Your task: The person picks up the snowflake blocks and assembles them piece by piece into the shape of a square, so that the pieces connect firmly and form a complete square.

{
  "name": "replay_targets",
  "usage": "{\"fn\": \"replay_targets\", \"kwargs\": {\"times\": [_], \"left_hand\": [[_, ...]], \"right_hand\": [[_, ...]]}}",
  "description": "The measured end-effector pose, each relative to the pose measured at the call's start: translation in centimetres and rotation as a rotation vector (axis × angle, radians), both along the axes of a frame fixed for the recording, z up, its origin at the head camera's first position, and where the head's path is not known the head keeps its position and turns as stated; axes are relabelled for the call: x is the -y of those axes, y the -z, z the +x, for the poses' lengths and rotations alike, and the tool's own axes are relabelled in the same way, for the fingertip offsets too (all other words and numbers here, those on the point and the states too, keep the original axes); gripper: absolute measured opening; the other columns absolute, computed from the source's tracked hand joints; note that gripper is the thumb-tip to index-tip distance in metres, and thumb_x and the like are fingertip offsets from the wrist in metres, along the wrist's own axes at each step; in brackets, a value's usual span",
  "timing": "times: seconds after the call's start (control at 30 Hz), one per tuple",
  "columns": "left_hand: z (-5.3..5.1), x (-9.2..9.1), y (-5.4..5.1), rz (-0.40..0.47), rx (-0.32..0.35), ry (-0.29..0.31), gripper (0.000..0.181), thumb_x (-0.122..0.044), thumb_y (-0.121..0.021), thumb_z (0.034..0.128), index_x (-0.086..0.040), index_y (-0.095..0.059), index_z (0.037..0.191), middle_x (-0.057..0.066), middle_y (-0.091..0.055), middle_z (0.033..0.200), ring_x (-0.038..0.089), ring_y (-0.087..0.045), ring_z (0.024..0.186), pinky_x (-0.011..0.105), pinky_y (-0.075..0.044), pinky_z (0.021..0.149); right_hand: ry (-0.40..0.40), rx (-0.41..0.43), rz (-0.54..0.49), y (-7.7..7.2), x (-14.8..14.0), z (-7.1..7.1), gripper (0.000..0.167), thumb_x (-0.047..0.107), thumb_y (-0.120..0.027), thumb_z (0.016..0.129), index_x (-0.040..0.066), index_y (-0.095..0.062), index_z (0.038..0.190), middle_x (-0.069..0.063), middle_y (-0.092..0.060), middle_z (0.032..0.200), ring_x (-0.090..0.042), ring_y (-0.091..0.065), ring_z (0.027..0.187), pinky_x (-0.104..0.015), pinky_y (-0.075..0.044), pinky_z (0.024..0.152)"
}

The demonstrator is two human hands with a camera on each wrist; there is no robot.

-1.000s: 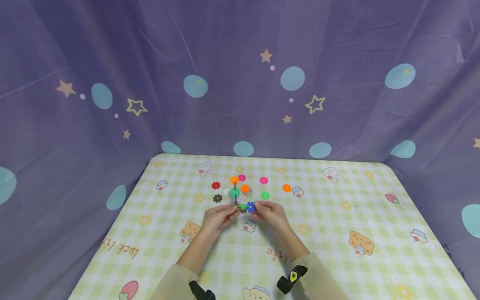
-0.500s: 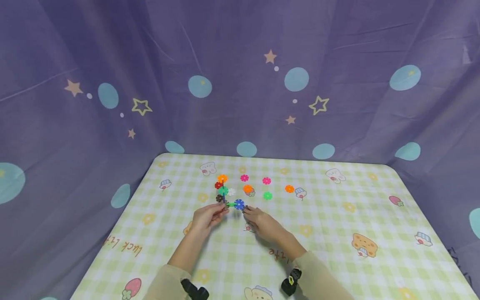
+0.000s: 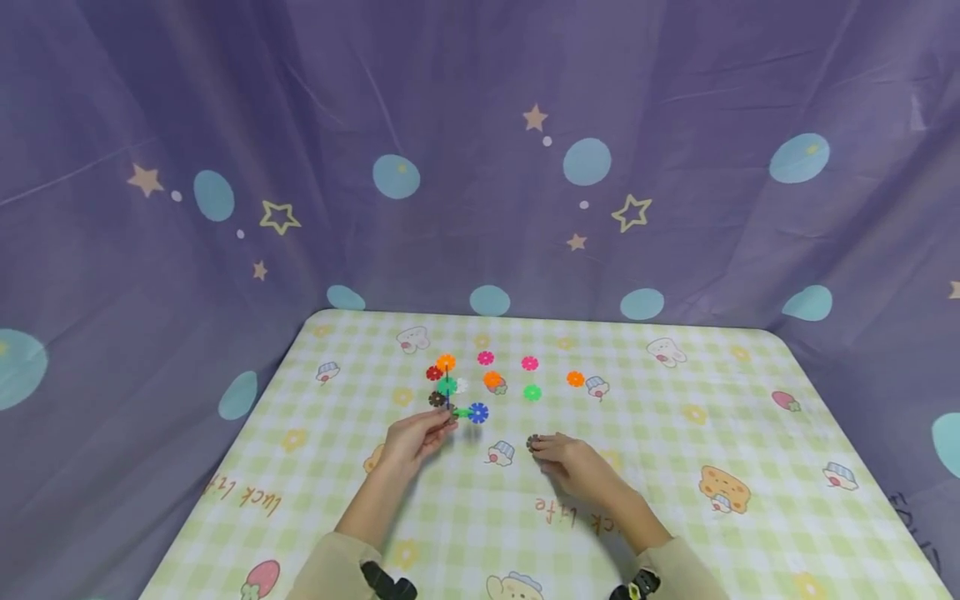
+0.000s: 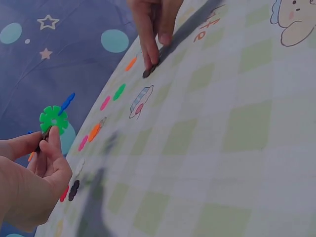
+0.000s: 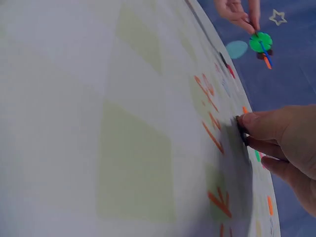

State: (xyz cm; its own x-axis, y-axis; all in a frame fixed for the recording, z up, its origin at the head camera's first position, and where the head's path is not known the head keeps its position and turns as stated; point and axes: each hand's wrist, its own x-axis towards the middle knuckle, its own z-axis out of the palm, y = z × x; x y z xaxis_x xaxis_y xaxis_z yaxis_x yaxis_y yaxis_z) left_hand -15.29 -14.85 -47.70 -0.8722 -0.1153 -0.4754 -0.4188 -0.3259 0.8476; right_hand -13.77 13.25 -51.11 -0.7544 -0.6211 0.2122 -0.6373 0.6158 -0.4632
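My left hand [image 3: 415, 440] pinches a brown snowflake disc within a joined chain of notched plastic discs, held above the table. A blue disc [image 3: 477, 412] sticks out to the right of the chain. Further along it are a teal-green disc [image 3: 447, 386] and an orange disc [image 3: 446, 362]. The left wrist view shows a green disc [image 4: 53, 118] just past the fingertips. Further right and nearer, my right hand [image 3: 581, 468] pinches a dark brown snowflake disc [image 5: 241, 131] low over the tablecloth. Whether that disc touches the cloth I cannot tell.
Loose discs lie beyond the hands: red [image 3: 434, 372], dark brown [image 3: 437, 399], white [image 3: 462, 385], pink [image 3: 529, 363], green [image 3: 532, 392] and orange [image 3: 575, 379], among others. A checked tablecloth [image 3: 660, 533] covers the table. A purple curtain [image 3: 480, 242] hangs behind.
My left hand moved left with the chain, then stayed put. My right hand left the blue disc, took hold of the dark brown disc and brought it right and nearer.
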Motion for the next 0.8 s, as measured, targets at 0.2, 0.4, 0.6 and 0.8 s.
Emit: {"fn": "replay_targets", "kwargs": {"times": [0.2,0.4,0.6,0.8], "left_hand": [[0.2,-0.5,0.3,0.017,-0.004,0.015,0.041,-0.001,-0.069,0.0829,0.009,-0.059,0.121,0.008,-0.075,0.082,0.011,-0.071,0.070,0.013,-0.054,0.062],[0.2,-1.0,0.0,0.019,-0.003,0.034,0.041,-0.002,-0.070,0.0830,0.009,-0.059,0.121,0.007,-0.075,0.082,0.010,-0.071,0.071,0.013,-0.054,0.063],[0.3,-1.5,0.0,-0.010,-0.001,0.059,0.039,-0.005,-0.070,0.0831,0.008,-0.061,0.119,0.008,-0.075,0.084,0.009,-0.070,0.071,0.013,-0.054,0.063],[0.5,-1.9,0.3,-0.010,-0.013,0.083,0.039,-0.002,-0.069,0.0835,0.010,-0.059,0.119,0.008,-0.074,0.083,0.009,-0.070,0.070,0.013,-0.054,0.063]], "right_hand": [[0.089,-0.059,-0.087,-0.1,-0.7,-0.2,0.026,0.005,-0.068,0.086,0.007,-0.070,0.112,-0.006,-0.073,0.110,-0.020,-0.069,0.105,-0.038,-0.054,0.094],[0.204,-0.143,-0.094,0.0,-0.3,-1.5,0.027,0.009,-0.077,0.078,0.005,-0.071,0.105,-0.005,-0.073,0.098,-0.020,-0.066,0.095,-0.036,-0.056,0.086],[0.282,-0.082,-0.052,0.4,0.1,-1.9,0.021,0.014,-0.082,0.073,0.008,-0.075,0.092,0.000,-0.064,0.087,-0.013,-0.055,0.086,-0.032,-0.052,0.079],[0.323,0.127,-0.151,0.3,0.4,-2.1,0.023,0.011,-0.083,0.071,0.016,-0.065,0.084,0.008,-0.064,0.081,-0.005,-0.054,0.075,-0.023,-0.050,0.070]]}}
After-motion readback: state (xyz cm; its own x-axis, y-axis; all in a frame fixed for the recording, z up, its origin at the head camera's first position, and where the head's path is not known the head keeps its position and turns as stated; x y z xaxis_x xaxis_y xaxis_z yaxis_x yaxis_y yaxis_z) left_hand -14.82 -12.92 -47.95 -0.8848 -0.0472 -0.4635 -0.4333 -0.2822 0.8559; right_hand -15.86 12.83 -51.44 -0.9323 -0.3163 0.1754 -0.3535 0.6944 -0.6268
